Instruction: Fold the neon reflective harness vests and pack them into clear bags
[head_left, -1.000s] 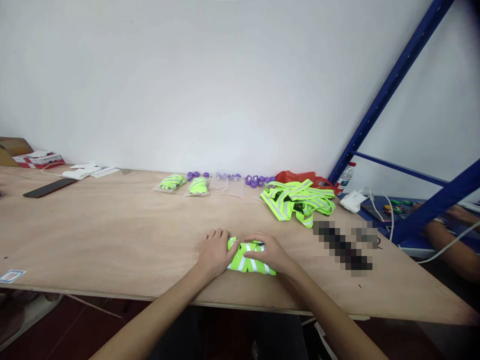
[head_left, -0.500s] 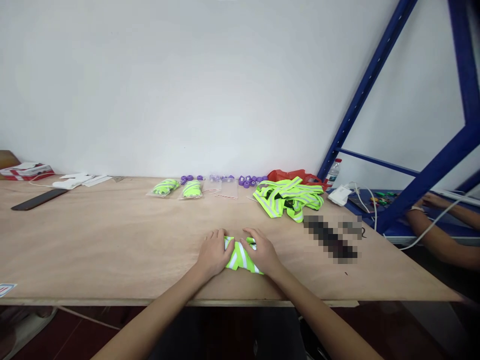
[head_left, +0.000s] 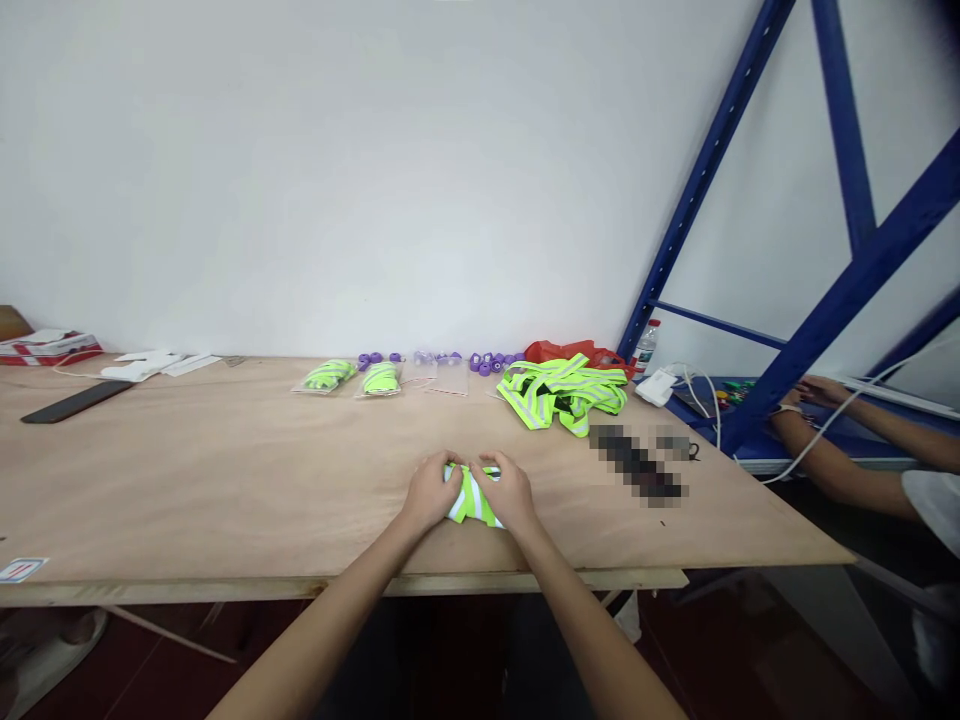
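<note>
A folded bundle of neon-yellow reflective strap (head_left: 472,503) with silver stripes lies on the wooden table near its front edge. My left hand (head_left: 432,490) is wrapped round the bundle's left end, and my right hand (head_left: 511,492) grips the right end. Both thumbs rest on top of it, close together; the fingers partly hide its ends. Farther back to the right lies a loose heap of the same reflective straps (head_left: 559,388). Two clear bags, a left packet (head_left: 330,376) and a right packet (head_left: 381,379), hold similar folded straps.
Flat clear bags (head_left: 448,377) and several purple rolls (head_left: 496,362) lie along the wall. A red bag (head_left: 577,352) is behind the heap. A blurred dark item (head_left: 637,465) lies right. Beyond the blue frame (head_left: 817,300) are another person's arms (head_left: 840,455). A dark bar (head_left: 75,401) lies left.
My hands have drawn slightly closer together round the folded strap bundle, which is more compact between them. The view has shifted a little, showing more of the other person's sleeve.
</note>
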